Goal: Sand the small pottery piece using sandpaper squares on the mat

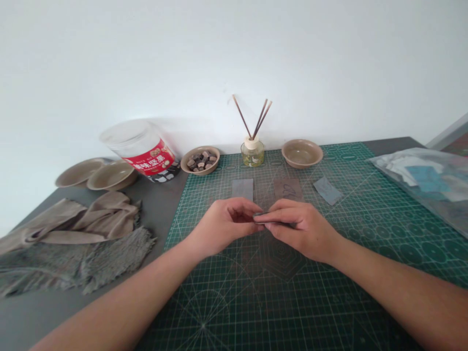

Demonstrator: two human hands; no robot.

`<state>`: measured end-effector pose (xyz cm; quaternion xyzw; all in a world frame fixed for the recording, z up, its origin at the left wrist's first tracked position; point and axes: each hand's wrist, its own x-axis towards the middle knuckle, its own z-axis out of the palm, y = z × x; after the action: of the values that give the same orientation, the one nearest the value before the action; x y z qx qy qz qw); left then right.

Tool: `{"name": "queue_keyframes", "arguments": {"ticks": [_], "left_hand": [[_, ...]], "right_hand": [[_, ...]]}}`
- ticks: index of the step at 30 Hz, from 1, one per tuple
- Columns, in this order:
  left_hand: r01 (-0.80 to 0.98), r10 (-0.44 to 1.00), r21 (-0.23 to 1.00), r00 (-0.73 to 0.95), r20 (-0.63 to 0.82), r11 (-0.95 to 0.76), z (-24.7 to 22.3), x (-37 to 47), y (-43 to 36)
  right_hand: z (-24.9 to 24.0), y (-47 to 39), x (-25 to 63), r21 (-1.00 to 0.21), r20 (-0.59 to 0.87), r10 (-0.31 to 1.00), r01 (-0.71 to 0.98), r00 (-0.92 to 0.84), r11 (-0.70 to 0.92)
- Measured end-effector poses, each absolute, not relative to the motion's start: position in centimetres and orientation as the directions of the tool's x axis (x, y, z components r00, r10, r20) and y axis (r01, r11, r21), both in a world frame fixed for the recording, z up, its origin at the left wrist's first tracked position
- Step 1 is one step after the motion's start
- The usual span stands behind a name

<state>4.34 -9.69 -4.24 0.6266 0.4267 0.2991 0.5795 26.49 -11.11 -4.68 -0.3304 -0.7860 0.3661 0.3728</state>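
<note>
My left hand [228,223] and my right hand [303,227] meet over the green cutting mat [226,302]. Between the left thumb and fingers is the end of a small dark piece [259,214], partly hidden by the fingertips. A thin, dark flat sheet [280,224] is pinched in my right hand against that piece. Beyond the hands lie a grey square sheet [243,188], a brown sheet with dark marks [287,188] and a tilted grey-blue sheet [328,190].
At the back are a bowl of small pieces [201,161], a reed diffuser [252,152] and a bowl [302,153]. A labelled jar [146,151], two bowls [111,176] and cloths [84,234] lie left. A plastic bag [424,180] sits right.
</note>
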Motion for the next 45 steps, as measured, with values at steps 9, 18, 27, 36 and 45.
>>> {"name": "queue_keyframes", "arguments": {"ticks": [9, 18, 27, 36, 45], "left_hand": [[0.156, 0.878, 0.986, 0.462, -0.123, 0.057, -4.03, 4.43, -9.85], [0.171, 0.882, 0.983, 0.452, -0.132, 0.059, -3.77, 4.60, -9.92], [0.155, 0.892, 0.985, 0.431, -0.135, 0.075, -3.94, 4.63, -10.08], [0.151, 0.911, 0.987, 0.398, -0.110, 0.054, -3.85, 4.67, -10.18], [0.129, 0.904, 0.990, 0.414, -0.108, 0.059, -3.79, 4.58, -10.24]], "right_hand": [[-4.77, -11.36, 26.41, -0.848, 0.309, 0.811, 0.242, -0.496, 0.471], [-4.67, -11.50, 26.33, -0.855, 0.308, 0.826, 0.244, -0.473, 0.458], [-4.37, -11.63, 26.27, -0.843, 0.329, 0.830, 0.256, -0.450, 0.473], [-4.34, -11.74, 26.34, -0.825, 0.342, 0.817, 0.268, -0.464, 0.497], [-4.10, -11.94, 26.38, -0.825, 0.357, 0.811, 0.251, -0.463, 0.506]]}}
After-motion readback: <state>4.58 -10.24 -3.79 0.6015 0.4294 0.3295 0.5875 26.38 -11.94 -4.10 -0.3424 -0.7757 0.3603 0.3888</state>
